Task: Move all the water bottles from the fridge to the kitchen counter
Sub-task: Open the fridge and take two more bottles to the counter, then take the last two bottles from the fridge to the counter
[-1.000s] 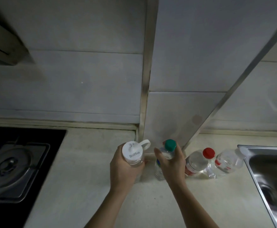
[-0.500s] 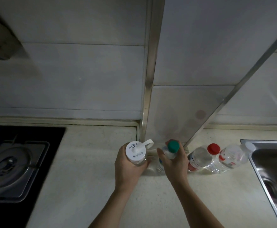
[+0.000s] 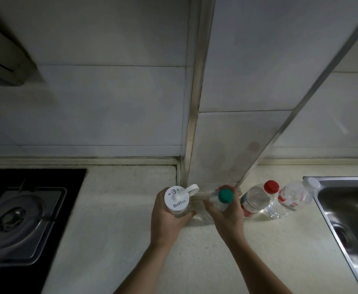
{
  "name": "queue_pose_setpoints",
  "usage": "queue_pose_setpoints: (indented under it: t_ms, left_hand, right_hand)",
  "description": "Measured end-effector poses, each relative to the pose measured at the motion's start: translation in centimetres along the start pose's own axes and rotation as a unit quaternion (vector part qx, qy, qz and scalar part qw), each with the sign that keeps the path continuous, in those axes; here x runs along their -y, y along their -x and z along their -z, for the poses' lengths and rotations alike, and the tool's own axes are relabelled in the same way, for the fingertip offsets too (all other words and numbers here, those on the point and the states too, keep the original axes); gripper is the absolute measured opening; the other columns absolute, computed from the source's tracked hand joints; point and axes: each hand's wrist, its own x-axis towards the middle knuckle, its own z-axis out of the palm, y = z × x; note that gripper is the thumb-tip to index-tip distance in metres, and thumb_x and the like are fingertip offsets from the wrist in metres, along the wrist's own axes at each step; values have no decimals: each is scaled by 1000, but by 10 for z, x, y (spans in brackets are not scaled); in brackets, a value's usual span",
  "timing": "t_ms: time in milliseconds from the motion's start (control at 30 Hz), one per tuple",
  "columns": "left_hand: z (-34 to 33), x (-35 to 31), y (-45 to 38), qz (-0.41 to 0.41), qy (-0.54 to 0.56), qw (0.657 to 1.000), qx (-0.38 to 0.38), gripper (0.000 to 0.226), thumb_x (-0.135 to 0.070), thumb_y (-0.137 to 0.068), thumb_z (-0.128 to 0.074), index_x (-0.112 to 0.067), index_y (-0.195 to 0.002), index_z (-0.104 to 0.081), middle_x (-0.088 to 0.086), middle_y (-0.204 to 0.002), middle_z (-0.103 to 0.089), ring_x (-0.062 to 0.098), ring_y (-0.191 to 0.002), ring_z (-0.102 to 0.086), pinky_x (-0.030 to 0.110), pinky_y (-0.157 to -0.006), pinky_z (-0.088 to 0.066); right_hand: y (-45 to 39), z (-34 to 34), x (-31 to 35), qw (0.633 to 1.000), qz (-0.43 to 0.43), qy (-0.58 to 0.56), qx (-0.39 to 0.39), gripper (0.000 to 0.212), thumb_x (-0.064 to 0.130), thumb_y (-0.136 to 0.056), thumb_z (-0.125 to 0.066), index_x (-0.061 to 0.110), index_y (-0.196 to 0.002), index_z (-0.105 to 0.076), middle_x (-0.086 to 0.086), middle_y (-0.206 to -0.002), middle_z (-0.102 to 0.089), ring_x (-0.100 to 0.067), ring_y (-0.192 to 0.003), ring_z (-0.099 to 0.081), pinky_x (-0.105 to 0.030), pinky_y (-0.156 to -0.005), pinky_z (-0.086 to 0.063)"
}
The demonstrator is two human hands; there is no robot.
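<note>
My left hand (image 3: 167, 221) grips a clear bottle with a wide white "BinHua" lid (image 3: 177, 200) and a loop handle, held upright over the pale kitchen counter (image 3: 118, 219). My right hand (image 3: 229, 217) is wrapped around a clear bottle with a green cap (image 3: 225, 195), just right of the first. Both bottles are near the wall's corner post; whether their bases touch the counter is hidden by my hands. A red-capped bottle (image 3: 256, 200) and a white-capped bottle (image 3: 290, 200) stand on the counter further right.
A black gas hob with a metal burner (image 3: 14, 217) fills the left. A steel sink (image 3: 348, 219) lies at the right edge. Tiled wall and a metal corner strip (image 3: 192, 124) rise behind. A range hood (image 3: 2, 60) hangs at top left.
The view has shifted slightly, so the hands and bottles appear a little further right. Both hands have kept their grip on the same bottles at the same spot by the wall.
</note>
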Motion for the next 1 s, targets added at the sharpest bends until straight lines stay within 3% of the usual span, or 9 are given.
queue_pose_setpoints:
  t_ms: [100,200,300,400,500,667,800,900,1000]
  left_hand:
    - [7,-4,3,8,9,999,32,79,-40,-56,-96,-49,-119,-49,-19,-119,-64,-4,-112,-58,8,-85,-48]
    - [18,-9,5,16,7,998,59,84,-49,-60,-92,-43,-130,-46,-20,-126,-60,-6,-113,-56,7,-83,-46]
    - [31,-19,6,14,-5,999,51,92,-54,-66,-86,-27,-142,-42,-15,-134,-54,4,-121,-52,6,-86,-39]
    - [43,-41,4,0,18,999,38,83,-53,-71,-79,-26,-141,-44,-12,-135,-51,9,-126,-49,15,-92,-37]
    - [55,-76,-2,4,80,997,24,60,-44,-82,-74,-34,-133,-44,-7,-134,-54,15,-124,-54,28,-99,-41]
    - [89,-148,-23,-39,142,989,14,42,-42,-95,-62,-32,-133,-48,-1,-128,-59,4,-107,-59,15,-82,-42]
    - [133,-214,-41,-87,146,984,56,19,-37,-102,-51,-30,-117,-61,0,-121,-67,20,-110,-64,33,-91,-47]
    - [172,-265,-45,-74,197,974,82,24,-40,-104,-45,-29,-108,-66,-1,-115,-71,24,-111,-66,39,-94,-49]
    - [207,-299,-39,-13,277,953,124,41,-51,-100,-42,-23,-115,-68,2,-117,-74,26,-109,-69,43,-94,-52]
  right_hand:
    - [2,5,3,1000,-5,11,17,61,20,-75,-88,32,-119,-47,16,-105,-57,-6,-94,-61,-21,-80,-54]
    - [6,12,11,999,-13,14,35,73,24,-76,-87,27,-136,-45,21,-112,-53,-13,-104,-58,-33,-92,-53]
    - [13,22,25,1000,-13,-1,28,85,27,-78,-86,23,-149,-39,3,-134,-54,-20,-123,-53,-36,-101,-50]
    - [19,34,50,999,-7,-26,29,91,30,-78,-85,23,-153,-34,-7,-148,-49,-21,-131,-49,-36,-104,-48]
    - [23,47,86,999,19,-26,11,92,41,-74,-84,27,-151,-35,-2,-144,-50,-19,-127,-50,-38,-103,-47]
    - [26,72,165,994,60,-68,-56,84,69,-70,-75,37,-141,-44,6,-129,-55,-15,-113,-58,-32,-88,-52]
    - [31,97,237,988,95,-123,-13,68,79,-76,-54,42,-134,-51,8,-124,-61,-9,-110,-62,-38,-95,-52]
    - [36,117,291,977,100,-184,27,58,73,-88,-45,36,-132,-57,4,-122,-66,-16,-110,-65,-47,-102,-51]
    - [46,134,336,960,92,-258,61,61,76,-86,-44,34,-123,-68,-3,-119,-72,-23,-108,-70,-45,-92,-54]
